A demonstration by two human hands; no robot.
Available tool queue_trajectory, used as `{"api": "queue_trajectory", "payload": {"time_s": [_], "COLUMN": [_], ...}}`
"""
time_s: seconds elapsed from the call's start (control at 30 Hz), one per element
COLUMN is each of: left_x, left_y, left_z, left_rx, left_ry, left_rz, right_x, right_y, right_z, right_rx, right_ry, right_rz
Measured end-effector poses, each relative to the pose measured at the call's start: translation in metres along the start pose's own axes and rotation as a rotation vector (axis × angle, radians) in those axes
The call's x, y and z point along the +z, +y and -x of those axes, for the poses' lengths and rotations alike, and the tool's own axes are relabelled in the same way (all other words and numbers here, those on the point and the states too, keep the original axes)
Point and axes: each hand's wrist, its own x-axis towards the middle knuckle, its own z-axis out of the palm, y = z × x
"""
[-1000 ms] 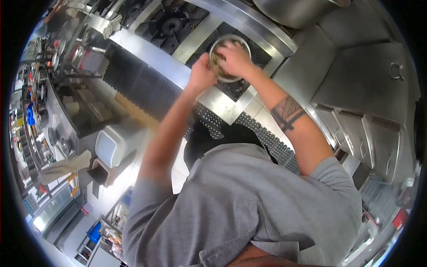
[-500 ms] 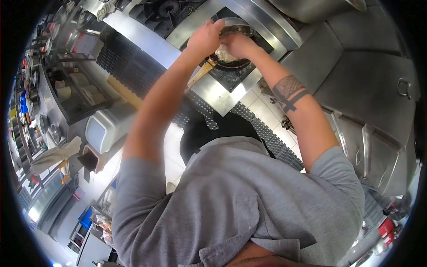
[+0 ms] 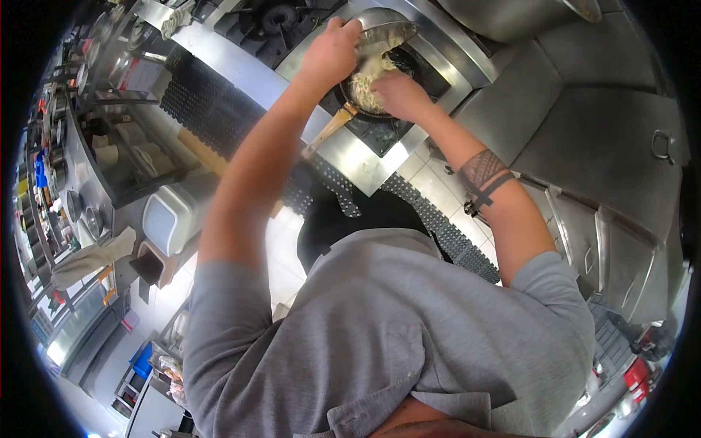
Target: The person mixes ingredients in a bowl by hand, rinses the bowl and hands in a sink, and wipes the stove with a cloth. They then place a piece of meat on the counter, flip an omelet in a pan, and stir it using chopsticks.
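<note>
My left hand (image 3: 332, 52) grips the rim of a metal bowl (image 3: 385, 33), which is tilted over a dark frying pan (image 3: 371, 113). Some pale, shredded-looking mixture clings inside the bowl. More of the pale mixture (image 3: 363, 89) lies in the pan, with a blurred patch between bowl and pan. My right hand (image 3: 401, 96) is low over the pan, beside the mixture, its fingers curled; whatever they hold is hidden. The pan's wooden handle (image 3: 330, 130) points toward my body, and neither hand is on it.
The pan sits on a steel stove (image 3: 358, 157), with another burner (image 3: 280, 20) at the upper left. A large metal pot (image 3: 511, 16) stands at the upper right. Steel cabinets (image 3: 599, 139) line the right side. A white bin (image 3: 166, 219) stands at the left, near a dark perforated mat (image 3: 208, 95).
My right hand has moved out of the bowl area, down and right over the pan. The bowl has tipped and shifted up slightly, and more mixture shows in the pan.
</note>
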Motion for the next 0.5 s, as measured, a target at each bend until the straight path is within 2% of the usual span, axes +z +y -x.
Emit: {"api": "queue_trajectory", "payload": {"time_s": [0.1, 0.13, 0.2, 0.27, 0.33, 0.37, 0.43, 0.47, 0.5], "left_x": [-0.006, -0.007, -0.008, -0.010, -0.011, -0.012, -0.014, -0.013, -0.012], "left_y": [-0.003, -0.004, -0.006, -0.008, -0.009, -0.009, -0.007, -0.008, -0.009], "left_z": [0.001, 0.002, 0.005, 0.008, 0.010, 0.012, 0.014, 0.015, 0.017], "left_rx": [-0.014, -0.031, -0.042, -0.054, -0.048, -0.047, -0.059, -0.078, -0.076], "left_ry": [0.060, 0.054, 0.047, 0.077, 0.086, 0.096, 0.086, 0.074, 0.075], "left_rz": [0.022, 0.019, 0.012, 0.053, 0.060, 0.068, 0.062, 0.058, 0.061], "right_x": [0.016, 0.024, 0.032, 0.034, 0.031, 0.035, 0.043, 0.037, 0.031], "right_y": [0.002, 0.001, -0.005, -0.006, -0.002, 0.000, 0.001, 0.000, 0.000], "right_z": [0.000, -0.002, -0.005, -0.011, -0.020, -0.020, -0.018, -0.020, -0.021], "right_rx": [0.171, 0.171, 0.012, 0.023, 0.323, 0.322, 0.078, 0.082, 0.229], "right_ry": [0.140, 0.143, 0.021, 0.045, 0.198, 0.201, 0.151, 0.155, 0.171], "right_rz": [-0.153, -0.154, -0.114, -0.120, -0.103, -0.101, -0.076, -0.074, -0.069]}}
